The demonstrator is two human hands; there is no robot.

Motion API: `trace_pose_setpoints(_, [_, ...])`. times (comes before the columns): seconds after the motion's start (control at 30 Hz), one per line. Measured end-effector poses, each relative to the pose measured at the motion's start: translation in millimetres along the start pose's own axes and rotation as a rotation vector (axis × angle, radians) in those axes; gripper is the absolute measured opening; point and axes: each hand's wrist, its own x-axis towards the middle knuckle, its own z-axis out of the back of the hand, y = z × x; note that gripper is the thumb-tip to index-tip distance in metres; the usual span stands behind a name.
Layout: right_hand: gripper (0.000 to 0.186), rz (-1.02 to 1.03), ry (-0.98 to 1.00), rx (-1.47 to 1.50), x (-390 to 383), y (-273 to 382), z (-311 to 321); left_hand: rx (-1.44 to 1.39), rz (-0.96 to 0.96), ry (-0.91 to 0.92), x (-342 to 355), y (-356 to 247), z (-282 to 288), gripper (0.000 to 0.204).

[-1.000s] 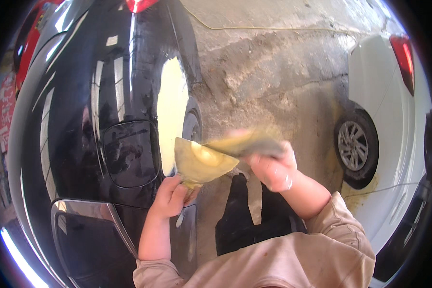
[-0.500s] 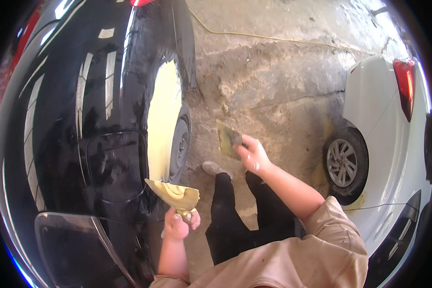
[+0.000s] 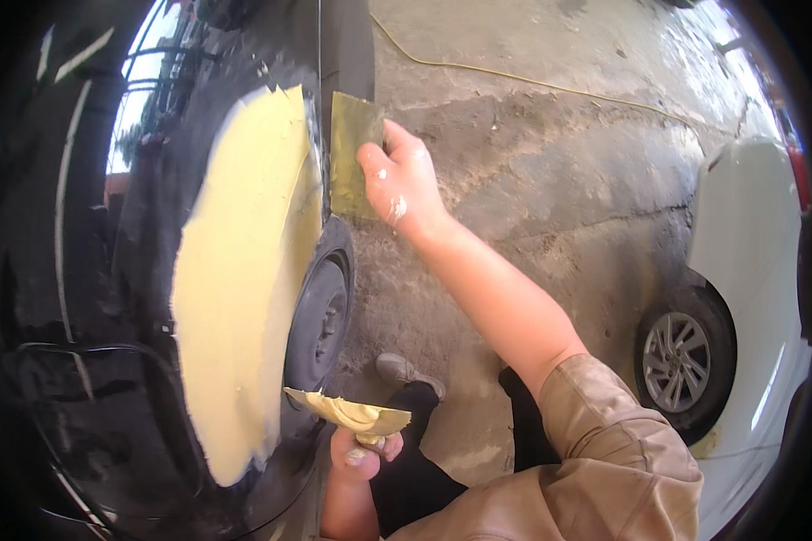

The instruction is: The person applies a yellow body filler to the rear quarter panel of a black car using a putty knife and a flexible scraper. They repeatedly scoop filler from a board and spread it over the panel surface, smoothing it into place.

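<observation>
A wide coat of pale yellow filler (image 3: 239, 279) covers the panel around the wheel arch of the black car (image 3: 90, 270). My right hand (image 3: 401, 176) grips a flat, yellow-smeared spreader (image 3: 352, 153) beside the upper right edge of that coat. Whether the blade touches the panel I cannot tell. Lower down, my left hand (image 3: 356, 458) is closed around the handle of a putty knife (image 3: 347, 415), whose broad blade carries a thick heap of yellow filler. White smears mark the back of my right hand.
The black car's wheel (image 3: 320, 311) sits right of the filler coat. A white car (image 3: 753, 234) with a silver-spoked wheel (image 3: 677, 361) stands on the right. Rough concrete floor (image 3: 550, 180) lies between, with a yellow cord (image 3: 532, 83) across its far part.
My right hand has moved forward and left with the spreader, up to the car's panel. The view has shifted toward the black car. My left hand still holds the loaded putty knife.
</observation>
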Motion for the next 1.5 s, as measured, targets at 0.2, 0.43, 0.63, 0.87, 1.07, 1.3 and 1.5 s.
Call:
trace_pose_setpoints(0.2, [0.033, 0.111, 0.090, 0.047, 20.8, -11.2, -2.9, 0.160, -0.131, -0.002, 54.5, 25.5, 18.3, 0.095])
trace_pose_setpoints(0.43, [0.024, 0.322, 0.135, 0.262, -7.9, -14.1, 32.6, 0.232, -0.460, -0.013, 67.5, 49.7, 11.7, 0.081])
trace_pose_setpoints(0.63, [0.041, 0.979, 0.316, -0.103, -106.1, -27.3, 88.5, 0.101, -0.706, -0.179, 51.7, 89.8, -11.7, 0.047])
trace_pose_setpoints(0.87, [0.055, 1.296, 0.399, -0.263, -173.7, -16.6, 94.6, 0.283, -0.724, -0.489, 30.0, 100.0, -26.5, 0.027])
trace_pose_setpoints(1.07, [0.052, 1.290, 0.344, -0.145, -176.6, -6.4, 90.9, 0.274, -0.732, -0.467, 19.0, 100.8, -26.2, 0.026])
trace_pose_setpoints(1.3, [0.033, 0.401, 0.130, 0.003, -99.0, -5.0, 64.8, 0.120, -0.762, -0.393, 8.2, 103.6, -31.3, 0.022])
trace_pose_setpoints(1.5, [0.039, 0.566, 0.031, -0.194, 5.2, -11.3, 9.0, 0.116, -0.718, -0.427, -3.6, 107.9, -20.2, 0.022])
